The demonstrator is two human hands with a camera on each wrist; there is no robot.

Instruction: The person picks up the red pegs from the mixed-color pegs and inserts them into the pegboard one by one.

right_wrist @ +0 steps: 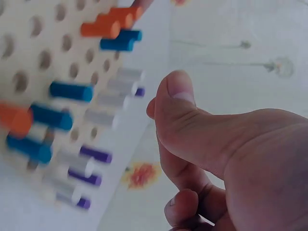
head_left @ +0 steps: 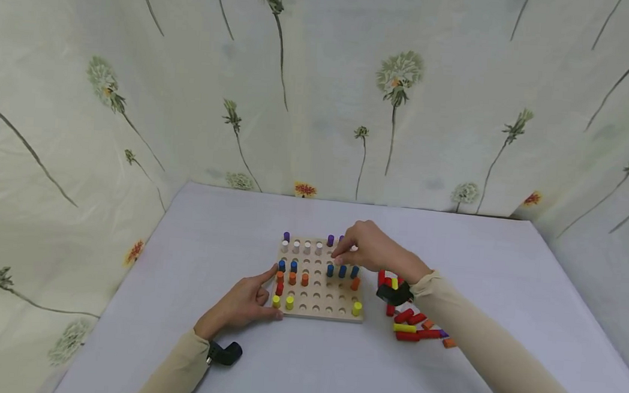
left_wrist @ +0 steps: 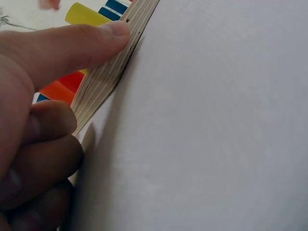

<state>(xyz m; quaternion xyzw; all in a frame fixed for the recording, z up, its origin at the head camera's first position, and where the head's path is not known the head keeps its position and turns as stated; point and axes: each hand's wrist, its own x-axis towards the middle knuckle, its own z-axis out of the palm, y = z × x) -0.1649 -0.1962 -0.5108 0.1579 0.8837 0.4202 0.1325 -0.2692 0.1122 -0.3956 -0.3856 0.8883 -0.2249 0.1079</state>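
Observation:
A pale wooden pegboard (head_left: 323,288) with rows of round holes lies on the table. My left hand (head_left: 243,300) holds its left front corner, index finger along the side and thumb at the front edge. In the left wrist view the thumb (left_wrist: 91,45) presses the layered board edge. My right hand (head_left: 373,248) hovers over the board's back part, beside the white pegs (head_left: 307,248) and above the blue pegs (head_left: 342,271). Its thumb (right_wrist: 178,106) and index finger meet at the tips, and no peg shows between them. Purple pegs (head_left: 330,240) stand along the back row.
Orange pegs (head_left: 292,278), a red peg (head_left: 279,289) and yellow pegs (head_left: 289,303) stand nearer the board's front. Right of the board, a loose pile of pegs (head_left: 407,337) lies partly under the right forearm. Patterned cloth (head_left: 320,100) hangs behind the table.

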